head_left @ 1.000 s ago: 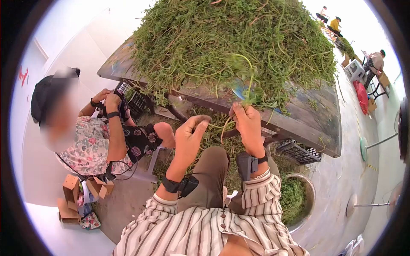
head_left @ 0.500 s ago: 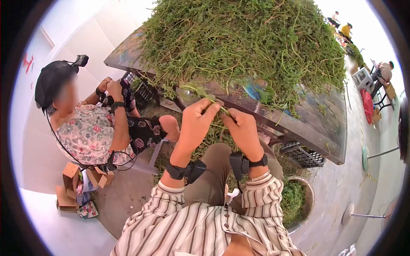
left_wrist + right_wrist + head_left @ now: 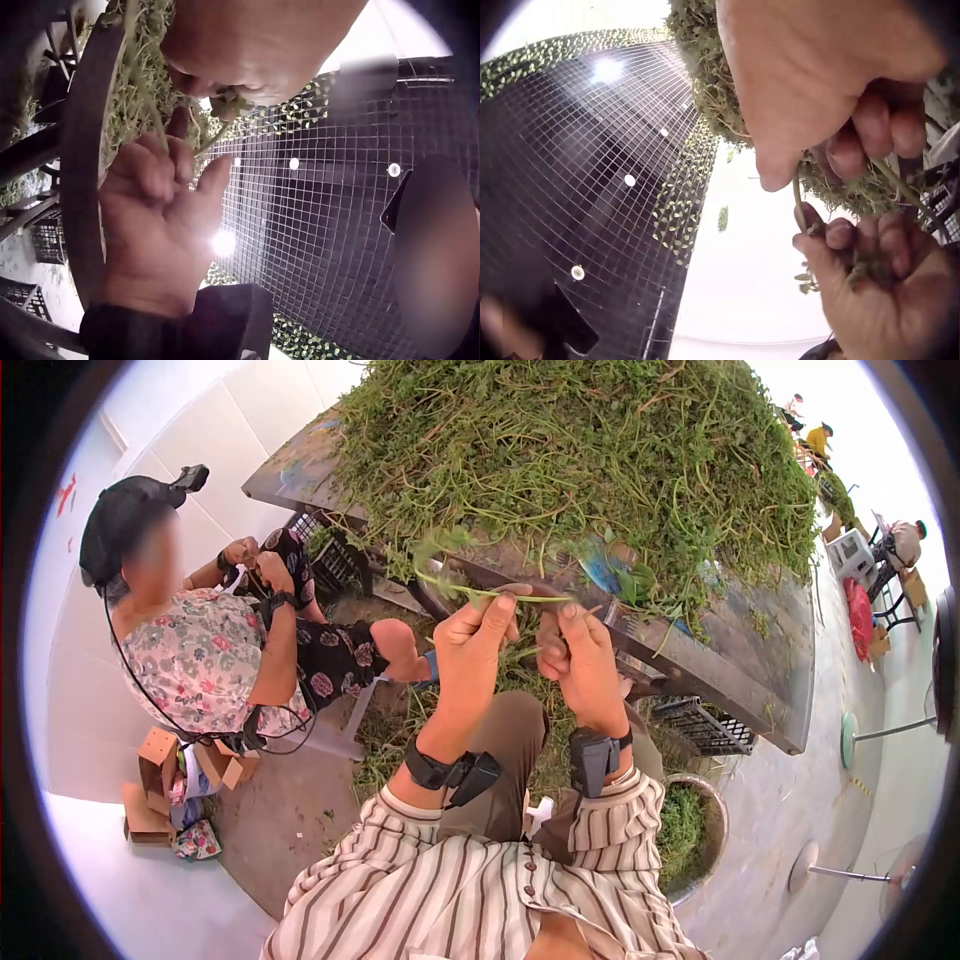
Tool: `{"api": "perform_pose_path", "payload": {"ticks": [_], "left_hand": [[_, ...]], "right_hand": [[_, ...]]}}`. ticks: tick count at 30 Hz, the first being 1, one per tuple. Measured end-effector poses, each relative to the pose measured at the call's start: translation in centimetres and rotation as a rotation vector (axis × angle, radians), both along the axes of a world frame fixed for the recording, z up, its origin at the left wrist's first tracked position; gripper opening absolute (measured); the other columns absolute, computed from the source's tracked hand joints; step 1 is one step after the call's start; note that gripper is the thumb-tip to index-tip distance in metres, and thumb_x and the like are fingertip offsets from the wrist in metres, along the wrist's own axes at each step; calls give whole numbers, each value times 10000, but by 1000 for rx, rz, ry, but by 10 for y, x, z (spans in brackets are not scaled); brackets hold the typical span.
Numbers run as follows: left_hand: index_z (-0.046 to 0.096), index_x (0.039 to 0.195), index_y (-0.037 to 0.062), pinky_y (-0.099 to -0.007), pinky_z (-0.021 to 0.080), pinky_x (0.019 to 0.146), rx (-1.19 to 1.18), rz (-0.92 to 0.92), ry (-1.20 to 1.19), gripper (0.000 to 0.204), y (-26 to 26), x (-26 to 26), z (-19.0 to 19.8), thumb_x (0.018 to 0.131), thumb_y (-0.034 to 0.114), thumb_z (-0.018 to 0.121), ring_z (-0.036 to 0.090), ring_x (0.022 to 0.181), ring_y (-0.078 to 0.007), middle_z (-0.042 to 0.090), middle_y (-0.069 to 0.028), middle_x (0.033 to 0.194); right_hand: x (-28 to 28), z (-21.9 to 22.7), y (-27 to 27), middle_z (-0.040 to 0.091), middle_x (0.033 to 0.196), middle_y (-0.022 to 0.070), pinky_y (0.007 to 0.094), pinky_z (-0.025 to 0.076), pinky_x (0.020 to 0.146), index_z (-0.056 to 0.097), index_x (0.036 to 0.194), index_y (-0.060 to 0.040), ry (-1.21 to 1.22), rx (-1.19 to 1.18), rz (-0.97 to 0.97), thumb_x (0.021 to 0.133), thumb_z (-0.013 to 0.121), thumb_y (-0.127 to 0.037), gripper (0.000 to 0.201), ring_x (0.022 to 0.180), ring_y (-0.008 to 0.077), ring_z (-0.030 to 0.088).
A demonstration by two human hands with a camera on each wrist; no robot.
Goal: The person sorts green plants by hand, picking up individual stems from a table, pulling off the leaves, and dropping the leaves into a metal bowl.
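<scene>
A thin green stem (image 3: pixel 540 599) with leaves at its left end stretches between my two hands in the head view. My left hand (image 3: pixel 468 645) pinches it between thumb and fingers, and the leafy end sticks out to the left. At its other end my right hand (image 3: pixel 588 670) grips the stem with thumb and forefinger, other fingers curled in. From the right wrist, the stem (image 3: pixel 798 196) runs between both hands, and leafy bits (image 3: pixel 859 276) show in the left palm. Behind both hands rises a big heap of leafy green stems (image 3: pixel 580 470).
The heap lies on a dark table (image 3: pixel 740 660) whose near edge is just beyond my hands. Below stand a black crate (image 3: pixel 705 725) and a round tub (image 3: pixel 715 830) of greens. A person (image 3: pixel 215 650) sits at my left, near cardboard boxes (image 3: pixel 155 770).
My hands came close together around the stem half a second ago, then drew slightly apart, leaving it stretched between them. Earlier, leafy growth stood above my right hand; now it lies left of my left.
</scene>
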State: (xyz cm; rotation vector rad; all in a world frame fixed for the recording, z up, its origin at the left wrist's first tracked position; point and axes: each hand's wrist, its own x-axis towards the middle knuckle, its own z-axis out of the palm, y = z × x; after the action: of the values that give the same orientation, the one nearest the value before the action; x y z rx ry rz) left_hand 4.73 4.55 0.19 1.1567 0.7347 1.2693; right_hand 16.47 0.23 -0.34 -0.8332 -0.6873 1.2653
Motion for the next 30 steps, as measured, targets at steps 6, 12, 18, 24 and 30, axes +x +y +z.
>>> {"api": "perform_pose_path", "payload": {"ticks": [6, 12, 18, 24, 30], "left_hand": [[640, 818, -5, -194, 257, 489, -23, -109, 154, 276, -10, -6, -17, 887, 253, 569, 344, 543, -37, 437, 46, 601], [574, 746, 34, -191, 258, 470, 34, -203, 276, 284, -22, -39, -24, 905, 265, 531, 353, 536, -27, 466, 40, 649], [545, 770, 47, -176, 281, 473, -62, -82, 122, 215, -14, -58, -24, 920, 184, 476, 372, 545, -23, 474, 35, 654], [616, 972, -28, -225, 404, 581, 271, -164, 431, 192, -27, -22, 6, 873, 118, 539, 509, 630, -97, 581, -24, 755], [591, 902, -30, -320, 436, 630, 555, -218, 705, 150, -25, -23, 0, 813, 91, 588, 565, 699, -265, 586, -148, 785]], "right_hand": [[-1, 5, -3, 353, 581, -42, 199, 266, 439, 492, 818, -52, 79, 5, -84, 945, 438, -267, 256, 483, 44, 294], [50, -5, -11, 358, 578, -30, 222, 255, 425, 509, 836, -42, 230, 163, -420, 939, 451, -247, 237, 466, 56, 307], [46, -3, -13, 369, 584, -28, 211, 259, 432, 525, 832, -43, 203, 173, -462, 938, 461, -248, 240, 468, 54, 309], [20, -1, -16, 366, 542, -38, 195, 244, 407, 539, 824, -25, 49, 120, -243, 938, 465, -255, 268, 444, 38, 300], [15, 2, -23, 381, 543, -40, 185, 229, 391, 548, 829, -14, -62, 79, -147, 936, 466, -273, 291, 431, 26, 296]]}}
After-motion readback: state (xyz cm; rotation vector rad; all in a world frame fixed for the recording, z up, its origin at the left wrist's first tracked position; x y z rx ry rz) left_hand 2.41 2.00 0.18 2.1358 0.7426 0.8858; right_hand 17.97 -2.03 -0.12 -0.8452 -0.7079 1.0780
